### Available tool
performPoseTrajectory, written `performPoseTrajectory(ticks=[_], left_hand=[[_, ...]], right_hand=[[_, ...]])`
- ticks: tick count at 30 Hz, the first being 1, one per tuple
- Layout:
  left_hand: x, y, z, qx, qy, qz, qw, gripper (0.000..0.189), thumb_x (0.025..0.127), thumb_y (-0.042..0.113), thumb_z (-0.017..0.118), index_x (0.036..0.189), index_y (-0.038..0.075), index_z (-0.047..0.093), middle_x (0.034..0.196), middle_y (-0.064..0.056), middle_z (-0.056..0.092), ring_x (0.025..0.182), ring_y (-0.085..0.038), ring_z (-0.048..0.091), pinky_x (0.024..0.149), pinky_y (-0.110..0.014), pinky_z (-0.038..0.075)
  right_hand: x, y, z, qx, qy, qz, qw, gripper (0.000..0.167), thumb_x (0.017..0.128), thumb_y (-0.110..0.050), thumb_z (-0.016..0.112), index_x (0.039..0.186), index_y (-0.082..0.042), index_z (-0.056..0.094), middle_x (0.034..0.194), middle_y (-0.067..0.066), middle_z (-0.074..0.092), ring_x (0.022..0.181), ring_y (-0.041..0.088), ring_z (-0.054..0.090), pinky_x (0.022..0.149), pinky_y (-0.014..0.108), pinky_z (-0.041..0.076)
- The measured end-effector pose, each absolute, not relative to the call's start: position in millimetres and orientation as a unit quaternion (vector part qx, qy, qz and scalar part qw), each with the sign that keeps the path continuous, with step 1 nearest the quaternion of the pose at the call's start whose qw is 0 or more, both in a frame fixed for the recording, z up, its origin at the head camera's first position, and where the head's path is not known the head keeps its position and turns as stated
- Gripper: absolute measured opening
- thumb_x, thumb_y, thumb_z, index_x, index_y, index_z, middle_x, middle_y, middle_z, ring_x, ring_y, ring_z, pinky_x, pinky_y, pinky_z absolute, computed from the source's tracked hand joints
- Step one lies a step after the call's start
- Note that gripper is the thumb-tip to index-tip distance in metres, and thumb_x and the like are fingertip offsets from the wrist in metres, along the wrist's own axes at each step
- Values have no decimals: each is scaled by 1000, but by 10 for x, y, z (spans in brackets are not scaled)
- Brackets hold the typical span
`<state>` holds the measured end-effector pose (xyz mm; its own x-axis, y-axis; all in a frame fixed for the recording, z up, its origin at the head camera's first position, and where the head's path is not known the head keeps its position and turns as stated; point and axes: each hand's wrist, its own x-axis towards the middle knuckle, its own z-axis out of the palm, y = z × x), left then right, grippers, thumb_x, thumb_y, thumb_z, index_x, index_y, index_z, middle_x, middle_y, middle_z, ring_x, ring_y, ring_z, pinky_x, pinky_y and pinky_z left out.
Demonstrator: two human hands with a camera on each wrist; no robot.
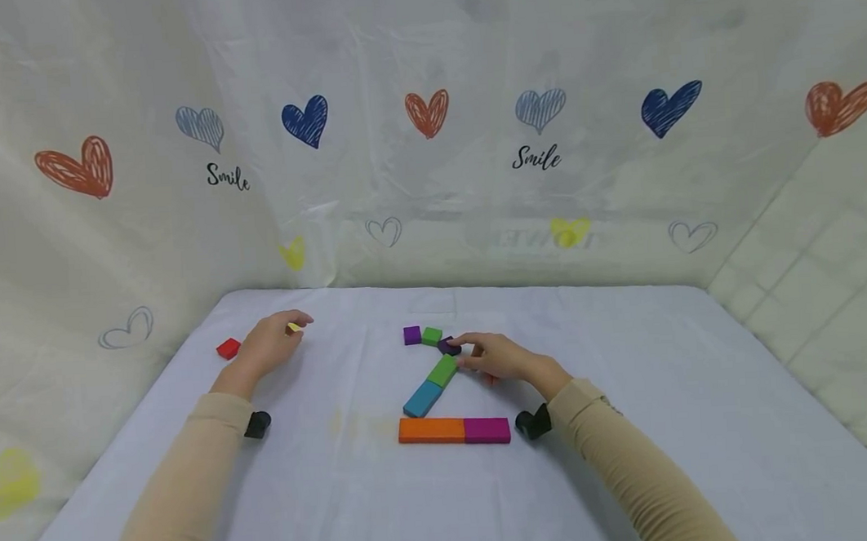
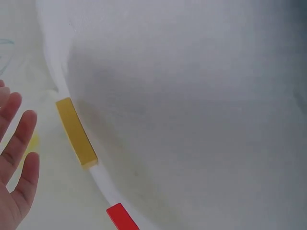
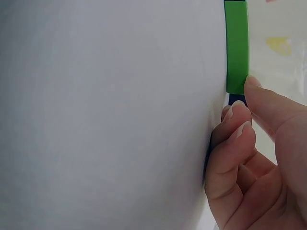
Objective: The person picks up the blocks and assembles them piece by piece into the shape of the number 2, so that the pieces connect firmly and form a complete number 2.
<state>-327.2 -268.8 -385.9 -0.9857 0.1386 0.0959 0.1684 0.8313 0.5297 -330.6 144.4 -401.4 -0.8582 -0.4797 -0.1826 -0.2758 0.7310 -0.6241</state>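
My right hand (image 1: 503, 358) has its fingers bent at a small dark purple block (image 1: 448, 346); in the right wrist view thumb and fingertips close around a dark block (image 3: 237, 99) beside a green block (image 3: 237, 48). A purple block (image 1: 411, 335) and a small green block (image 1: 431, 336) lie to its left. Below, a longer green block (image 1: 443, 370) and a blue block (image 1: 422, 398) form a slanted line. My left hand (image 1: 266, 345) hovers at the far left near a yellow block (image 2: 76, 133), fingers loosely extended and apart from it in the left wrist view.
An orange block (image 1: 431, 430) and a magenta block (image 1: 488, 430) lie end to end nearer the front. A red block (image 1: 227, 348) sits left of the left hand. A red-orange piece (image 1: 491, 379) shows partly beneath the right hand. A patterned curtain (image 1: 429, 189) hangs behind the table.
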Motion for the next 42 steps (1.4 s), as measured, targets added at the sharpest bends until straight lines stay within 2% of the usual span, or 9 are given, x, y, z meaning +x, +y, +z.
performPoseTrajectory(ticks=[4,10,16,25,32,37,42], left_hand=[[-3276,-2768,-3879,-64,-958,-279,30,37,101,9,53,137,4,60,129,-20,60,113,-38,56,93,-52,49],[-3289,-2849,-3872,-35,-962,-271,21,42,99,7,51,140,2,56,140,-25,52,125,-45,49,104,-60,41],[-3352,-2922,-3853,-16,-968,-252,-1,48,97,6,49,144,1,52,145,-29,48,135,-49,41,108,-62,35],[-3398,-2942,-3830,2,-971,-238,-36,53,94,0,45,146,1,49,148,-29,45,137,-49,38,110,-63,33],[-3391,-2873,-3799,24,-975,-208,-70,54,97,-1,41,152,1,43,154,-33,36,141,-52,31,112,-69,25],[-3409,-2840,-3836,19,-977,-200,-74,52,101,0,37,153,1,42,153,-33,36,140,-52,32,113,-68,26],[-3412,-2825,-3839,21,-977,-200,-72,51,101,-1,38,152,1,43,151,-32,40,137,-52,36,111,-69,28]], right_hand=[[-3311,1451,-4017,-207,916,-303,165,49,103,-26,64,151,-21,53,101,9,61,54,17,51,57,28,46],[-3310,1449,-4015,-211,916,-298,168,49,103,-26,64,151,-21,53,99,9,61,53,17,52,58,27,46],[-3299,1445,-3999,-209,915,-301,168,49,103,-25,64,151,-21,53,99,9,60,53,17,51,57,27,46],[-3308,1445,-4015,-203,915,-304,172,49,102,-25,65,150,-22,54,100,9,60,54,17,52,58,27,47],[-3317,1443,-4018,-207,915,-301,169,48,103,-25,64,150,-21,54,99,9,60,54,17,52,57,27,45],[-3303,1440,-4015,-204,917,-300,168,48,103,-25,64,150,-21,54,99,8,60,54,17,52,57,27,46],[-3286,1430,-4006,-198,918,-299,169,48,103,-25,64,150,-22,54,98,8,60,54,17,52,57,27,46]])
